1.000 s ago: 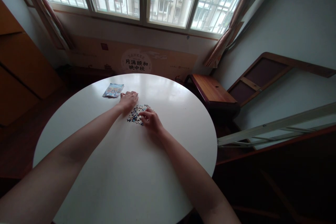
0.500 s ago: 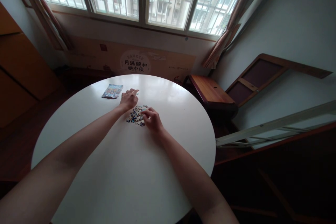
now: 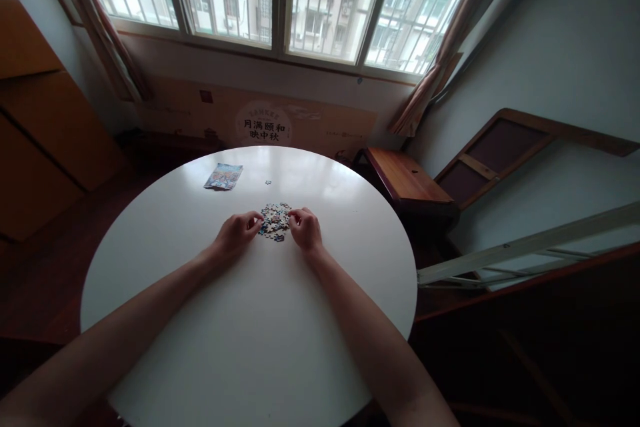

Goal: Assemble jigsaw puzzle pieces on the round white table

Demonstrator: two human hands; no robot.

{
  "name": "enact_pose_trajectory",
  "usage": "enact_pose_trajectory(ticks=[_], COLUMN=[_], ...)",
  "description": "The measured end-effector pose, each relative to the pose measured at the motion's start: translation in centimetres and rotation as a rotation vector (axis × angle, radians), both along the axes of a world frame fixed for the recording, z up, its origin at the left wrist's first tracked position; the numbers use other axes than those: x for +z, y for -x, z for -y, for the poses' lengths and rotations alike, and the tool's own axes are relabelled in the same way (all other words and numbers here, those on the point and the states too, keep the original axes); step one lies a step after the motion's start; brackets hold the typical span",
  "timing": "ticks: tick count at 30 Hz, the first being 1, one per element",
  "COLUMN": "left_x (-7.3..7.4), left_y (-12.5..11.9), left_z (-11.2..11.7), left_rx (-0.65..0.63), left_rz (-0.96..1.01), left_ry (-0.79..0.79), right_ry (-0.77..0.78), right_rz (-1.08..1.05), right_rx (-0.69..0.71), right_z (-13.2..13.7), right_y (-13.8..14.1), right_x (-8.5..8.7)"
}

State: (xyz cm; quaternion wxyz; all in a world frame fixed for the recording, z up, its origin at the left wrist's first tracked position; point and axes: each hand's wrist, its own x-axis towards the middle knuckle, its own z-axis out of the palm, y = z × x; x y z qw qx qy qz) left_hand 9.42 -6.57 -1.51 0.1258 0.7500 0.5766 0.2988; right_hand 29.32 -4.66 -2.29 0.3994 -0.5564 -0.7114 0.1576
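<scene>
Desk (image 3: pixel 240 347): round, white, glossy. Since half a second ago, the left hand (image 3: pixel 236 232) has pulled back from the far side near the packet and now sits at the pile's left edge. The right hand (image 3: pixel 307 231) has shifted to the pile's right edge, so the two bracket it.

Puzzle pile (image 3: pixel 275 217): small loose heap of blue, tan and white pieces, near desk centre, slightly toward the far edge.

Left fingers (image 3: pixel 254 218) and right fingers (image 3: pixel 296 215) are curled with tips touching the heap; cannot tell whether either pinches a piece.

Around: barred window (image 3: pixel 280 0) beyond the far edge, wooden bench (image 3: pixel 405 177) off the right edge. Printed packet (image 3: pixel 223 175) lies flat at far left, well apart from the heap. One lone piece (image 3: pixel 268 182) lies between packet and pile, newly visible. Nothing blocks the heap.
</scene>
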Motion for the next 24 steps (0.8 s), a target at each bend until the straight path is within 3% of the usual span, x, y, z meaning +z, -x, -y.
enact_pose_trajectory(ticks=[4,12,17,24], left_x=[-0.2,-0.5,-0.3,0.2], left_y=[0.3,0.8,0.5,0.3], left_z=[0.9,0.2,0.5,1.0], left_rx=[-0.042,-0.106,-0.134,-0.178], left_rz=[-0.003,0.069,-0.015,-0.124], left_ry=[-0.033,0.026,0.027,0.023], right_ry=[0.04,0.066,-0.042,-0.033], right_rz=[0.013,0.102,0.077,0.076], right_rx=[0.012,0.048,0.117,0.155], right_z=[0.2,0.5,0.7,1.2], right_y=[0.0,-0.1,0.1,0.5], right_x=[0.2,0.0,0.2,0.2])
